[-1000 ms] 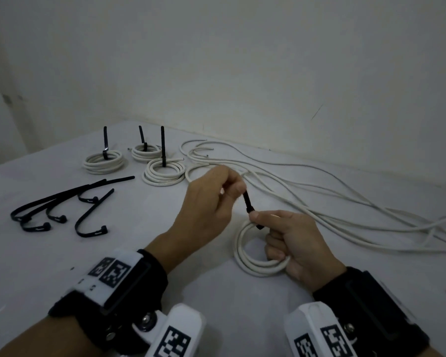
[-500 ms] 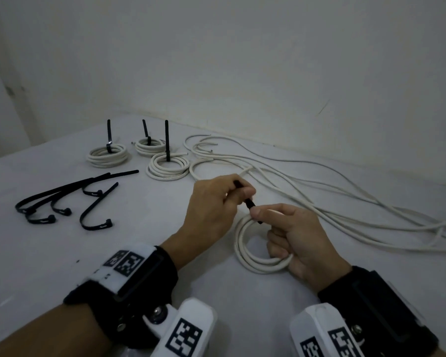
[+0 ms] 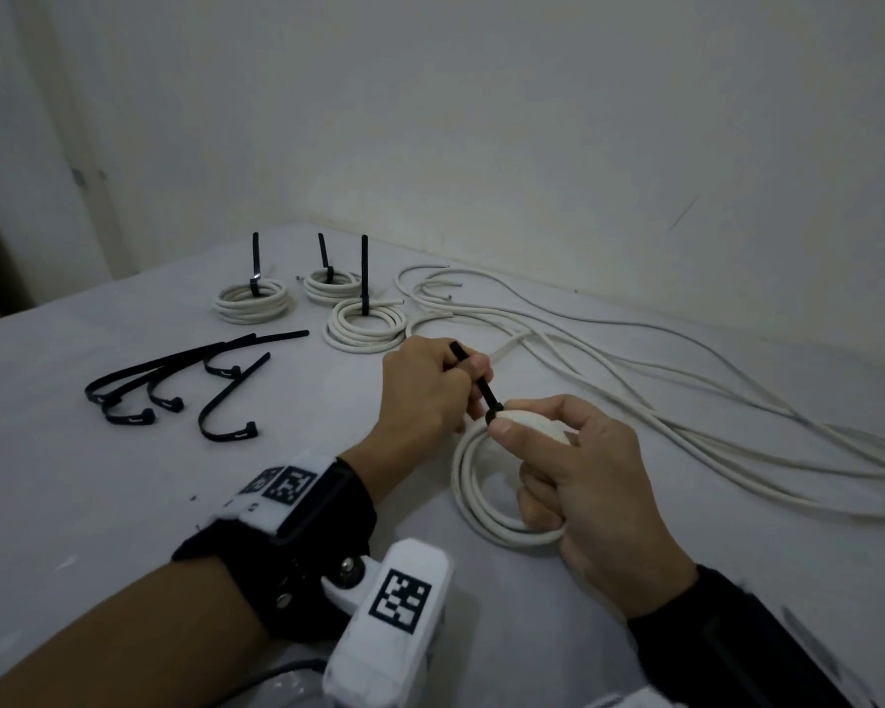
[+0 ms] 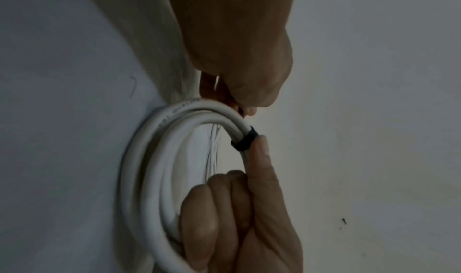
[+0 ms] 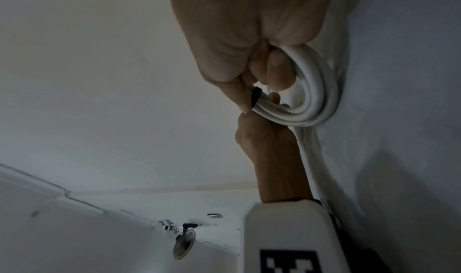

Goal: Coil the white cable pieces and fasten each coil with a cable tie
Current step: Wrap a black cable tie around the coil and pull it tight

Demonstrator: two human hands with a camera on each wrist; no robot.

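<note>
Tie tail (image 3: 473, 373) pulled further out, hands gripping, coil (image 3: 486, 498) seemingly cinched

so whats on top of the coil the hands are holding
A black cable tie wraps the coil at its top. The left hand pinches its tail; the right hand grips the coil, thumb by the tie's head. The lock itself is hidden by the thumb.

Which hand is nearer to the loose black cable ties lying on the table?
Left. The left hand pulls a tie tail just to the right of the loose black cable ties. The right hand holds the white coil farther right, beyond the left hand.
</note>
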